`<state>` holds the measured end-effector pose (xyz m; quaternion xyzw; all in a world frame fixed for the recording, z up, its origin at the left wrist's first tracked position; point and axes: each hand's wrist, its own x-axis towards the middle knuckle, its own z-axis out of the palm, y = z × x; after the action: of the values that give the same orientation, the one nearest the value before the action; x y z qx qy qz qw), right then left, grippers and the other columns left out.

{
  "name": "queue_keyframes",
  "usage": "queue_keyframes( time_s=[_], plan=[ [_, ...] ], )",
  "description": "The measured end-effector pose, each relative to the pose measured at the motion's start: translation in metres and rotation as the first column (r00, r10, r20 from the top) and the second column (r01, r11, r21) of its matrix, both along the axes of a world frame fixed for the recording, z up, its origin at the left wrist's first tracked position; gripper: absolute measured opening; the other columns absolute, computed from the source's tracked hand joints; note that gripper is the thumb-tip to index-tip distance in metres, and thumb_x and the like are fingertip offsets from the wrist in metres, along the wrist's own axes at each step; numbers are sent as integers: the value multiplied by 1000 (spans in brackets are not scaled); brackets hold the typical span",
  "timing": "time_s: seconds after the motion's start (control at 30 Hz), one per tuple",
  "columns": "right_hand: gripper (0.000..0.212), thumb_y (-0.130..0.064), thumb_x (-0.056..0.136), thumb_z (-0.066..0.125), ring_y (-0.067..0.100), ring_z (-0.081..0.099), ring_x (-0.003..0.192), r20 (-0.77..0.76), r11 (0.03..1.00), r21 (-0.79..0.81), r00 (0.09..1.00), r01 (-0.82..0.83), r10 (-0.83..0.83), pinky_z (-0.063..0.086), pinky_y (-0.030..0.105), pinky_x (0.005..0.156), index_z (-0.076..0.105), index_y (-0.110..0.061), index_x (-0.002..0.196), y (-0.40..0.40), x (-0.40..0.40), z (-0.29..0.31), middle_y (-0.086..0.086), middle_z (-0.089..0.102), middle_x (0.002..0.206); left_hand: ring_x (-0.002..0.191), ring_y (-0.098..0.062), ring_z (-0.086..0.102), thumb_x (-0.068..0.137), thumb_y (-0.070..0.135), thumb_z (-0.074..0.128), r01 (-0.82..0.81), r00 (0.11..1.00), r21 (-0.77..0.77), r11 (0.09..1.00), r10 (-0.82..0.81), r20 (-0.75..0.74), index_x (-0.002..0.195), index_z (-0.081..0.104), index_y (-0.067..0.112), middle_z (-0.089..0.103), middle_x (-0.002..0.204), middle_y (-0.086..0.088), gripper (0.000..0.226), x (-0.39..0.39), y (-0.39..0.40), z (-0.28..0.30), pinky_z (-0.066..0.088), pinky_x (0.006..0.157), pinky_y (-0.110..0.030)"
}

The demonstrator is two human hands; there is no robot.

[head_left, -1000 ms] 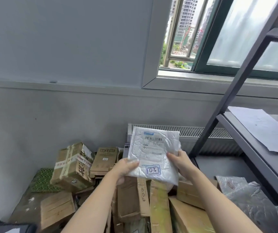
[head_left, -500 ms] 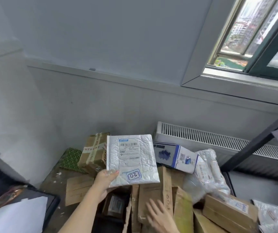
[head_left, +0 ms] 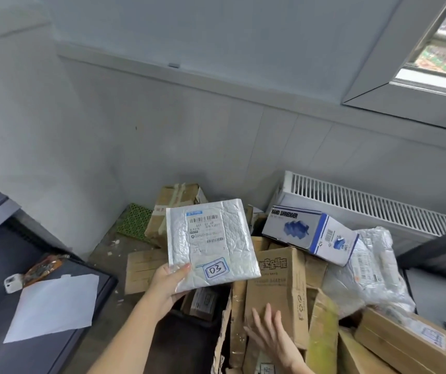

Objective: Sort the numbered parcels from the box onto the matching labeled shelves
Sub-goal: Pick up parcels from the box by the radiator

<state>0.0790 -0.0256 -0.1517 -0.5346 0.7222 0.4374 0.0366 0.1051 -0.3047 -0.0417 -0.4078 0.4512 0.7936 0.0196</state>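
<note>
Left hand [head_left: 168,283] fingers pinch the 03 mailer [head_left: 211,242]; right hand [head_left: 271,337] fingers spread flat on a cardboard box [head_left: 278,287]

Two bare forearms, no sleeves or gloves; left hand [head_left: 168,284] and right hand [head_left: 271,337] ringless

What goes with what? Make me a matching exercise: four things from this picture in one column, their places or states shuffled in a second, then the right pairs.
Things
1. bubble mailer marked 03
2. hand shredder box
3. white sheet of paper
4. right hand

Places or states
A. lies flat on the dark surface at the left
B. fingers spread against a brown carton in the pile
C. pinched at its lower left corner by the left hand
D. rests tilted on top of the pile, before the radiator

Pairs: 1-C, 2-D, 3-A, 4-B
</note>
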Motion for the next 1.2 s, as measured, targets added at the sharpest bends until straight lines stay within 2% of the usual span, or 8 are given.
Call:
queue_keyframes(
  time_s=[0.13, 0.27, 0.47, 0.57, 0.63, 0.7, 0.83, 1.2],
  plan=[
    [76, -53, 55, 83, 41, 64, 96, 228, 980, -108, 964, 166, -138, 55, 49, 73, 62, -29, 124, -9, -11, 24, 10, 66, 115, 51, -11, 68, 92, 0, 54, -10, 1000, 3, 1000, 10, -12, 88, 59, 9, 71, 62, -2, 11, -4, 0, 11, 53, 45, -20],
    [89, -36, 41, 88, 29, 68, 91, 338, 763, -579, 936, 287, -95, 57, 36, 67, 49, -22, 119, -17, -22, 73, 2, 69, 109, 55, -15, 68, 92, 1, 56, -30, 998, -12, 999, 30, -47, 95, 59, 8, 71, 71, -7, 8, -18, -2, 35, 55, 48, -21],
    [91, -49, 45, 70, 20, 63, 90, 392, 370, -806, 885, 462, -251, 53, 30, 67, 47, -13, 125, -13, -36, 148, 0, 61, 117, 48, -12, 67, 93, -1, 52, -10, 974, -3, 1000, 9, -227, 89, 59, 5, 70, 61, -5, 10, -55, 11, 102, 53, 44, -20],
    [72, -24, 63, 72, 26, 62, 93, 615, -186, -786, 717, 590, -327, 53, 37, 75, 48, -7, 129, -19, -48, 185, 6, 62, 113, 49, -13, 67, 92, -4, 52, -14, 951, 1, 1000, 14, -309, 90, 58, 3, 70, 58, -5, 9, -67, 18, 136, 53, 43, -21],
    [63, -11, 70, 71, 27, 58, 95, 878, -640, -438, 454, 631, -153, 50, 39, 82, 46, -8, 128, -16, -64, 207, 10, 60, 115, 51, -15, 69, 91, -3, 55, -23, 942, 2, 1000, 22, -334, 100, 57, 1, 71, 62, -7, 11, -71, 19, 154, 53, 43, -23],
    [57, -8, 71, 69, 29, 58, 91, 918, -870, 42, 325, 492, 229, 52, 43, 82, 48, -4, 124, -6, -81, 225, 16, 61, 108, 54, -16, 70, 90, -2, 58, -30, 937, -8, 1000, 25, -350, 108, 55, 1, 72, 72, -11, 19, -74, 18, 167, 55, 46, -25],
    [19, -5, 91, 51, 14, 55, 79, 497, -641, 644, 408, 418, 766, 52, 20, 48, 54, -12, 109, 11, -93, 244, 4, 59, 92, 56, -17, 70, 90, 1, 60, -30, 925, -26, 999, 18, -380, 111, 52, 2, 71, 76, -13, 23, -79, 19, 186, 57, 50, -27],
    [24, 3, 93, 47, 18, 62, 90, 420, -540, 535, 350, 650, 838, 58, 24, 61, 56, -16, 104, -6, -81, 268, 6, 64, 101, 48, -14, 67, 90, -3, 57, -62, 923, -82, 995, 26, -384, 92, 46, 6, 68, 67, -10, 13, -70, 16, 204, 51, 39, -23]
  ],
)
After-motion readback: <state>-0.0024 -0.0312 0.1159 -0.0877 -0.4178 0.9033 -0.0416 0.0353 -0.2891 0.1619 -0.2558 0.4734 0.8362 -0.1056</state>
